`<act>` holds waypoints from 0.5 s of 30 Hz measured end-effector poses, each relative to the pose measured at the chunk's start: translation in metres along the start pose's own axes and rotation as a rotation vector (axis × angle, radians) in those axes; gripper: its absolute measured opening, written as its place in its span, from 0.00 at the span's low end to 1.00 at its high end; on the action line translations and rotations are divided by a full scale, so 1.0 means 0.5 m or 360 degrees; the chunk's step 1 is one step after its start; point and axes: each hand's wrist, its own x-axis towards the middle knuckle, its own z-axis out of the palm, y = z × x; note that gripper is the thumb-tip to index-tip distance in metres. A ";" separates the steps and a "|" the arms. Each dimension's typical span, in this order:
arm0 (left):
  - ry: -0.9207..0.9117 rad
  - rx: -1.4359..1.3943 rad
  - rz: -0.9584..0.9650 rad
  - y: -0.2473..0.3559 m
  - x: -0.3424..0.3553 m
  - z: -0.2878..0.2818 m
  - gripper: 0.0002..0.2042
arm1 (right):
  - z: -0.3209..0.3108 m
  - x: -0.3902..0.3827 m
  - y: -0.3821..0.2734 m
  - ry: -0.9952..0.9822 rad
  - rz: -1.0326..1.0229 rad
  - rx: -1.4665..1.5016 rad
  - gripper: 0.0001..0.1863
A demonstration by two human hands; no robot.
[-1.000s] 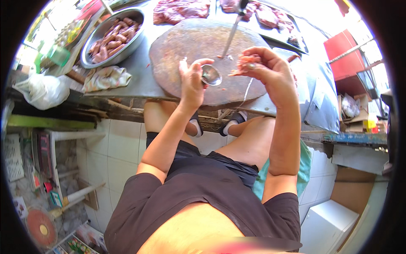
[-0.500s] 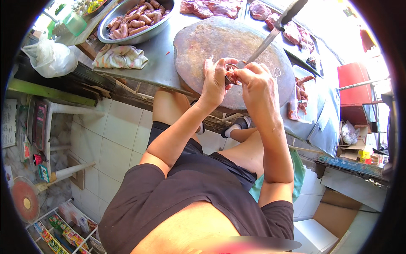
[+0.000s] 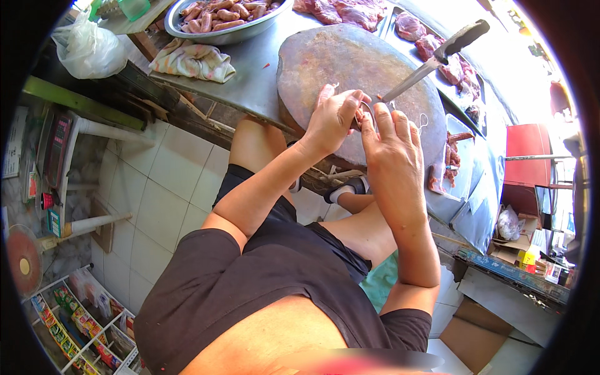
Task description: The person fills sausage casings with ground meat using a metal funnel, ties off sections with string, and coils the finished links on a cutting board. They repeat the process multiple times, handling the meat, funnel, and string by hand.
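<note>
My left hand [image 3: 332,122] is closed around a small round funnel-like ring [image 3: 367,109] over the near edge of a round wooden chopping block [image 3: 325,56]. Reddish chopped meat [image 3: 359,115] shows in its mouth; the rest of it is hidden by my fingers. My right hand [image 3: 395,159] lies against the ring's other side, its thumb side at the meat and its fingers stretched out. A knife [image 3: 409,80] with a dark handle stands slanted, tip on the block just beyond my right fingertips. A thin white string [image 3: 423,120] lies to the right.
A metal bowl [image 3: 219,37] of sausages [image 3: 228,15] stands at the far left, near a folded cloth [image 3: 194,61]. Large meat pieces [image 3: 350,11] lie behind the block. At right is a tray [image 3: 461,181] with meat strips [image 3: 454,156]. A white plastic bag [image 3: 94,53] hangs left.
My right fingers, bent in a pinch at the meat before, are now stretched out beside the ring. My left hand still holds the ring. The whole view has shifted slightly.
</note>
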 end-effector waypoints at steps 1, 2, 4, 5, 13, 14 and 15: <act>-0.0044 0.0120 0.0013 0.000 -0.001 -0.002 0.28 | -0.002 0.001 0.000 0.0010 -0.0064 0.0017 0.24; 0.0000 0.0287 0.0161 0.001 -0.002 -0.004 0.28 | -0.008 0.002 0.004 0.0010 -0.0132 0.0028 0.23; 0.0043 0.0596 0.0368 0.004 -0.003 -0.005 0.27 | -0.022 0.005 0.013 0.0022 -0.0244 0.0051 0.22; 0.0074 0.0763 0.0494 0.006 -0.004 -0.006 0.27 | -0.030 0.007 0.017 0.0031 -0.0290 0.0068 0.21; 0.0002 0.0453 0.0191 0.030 -0.010 -0.021 0.26 | -0.036 0.001 0.060 0.0282 0.0287 0.0994 0.09; 0.0020 0.0345 0.0173 0.032 -0.010 -0.020 0.26 | -0.020 0.001 0.069 0.0272 0.0595 0.1525 0.08; 0.0014 0.0291 0.0163 0.036 -0.011 -0.020 0.26 | -0.003 -0.001 0.078 0.0227 0.0922 0.2047 0.07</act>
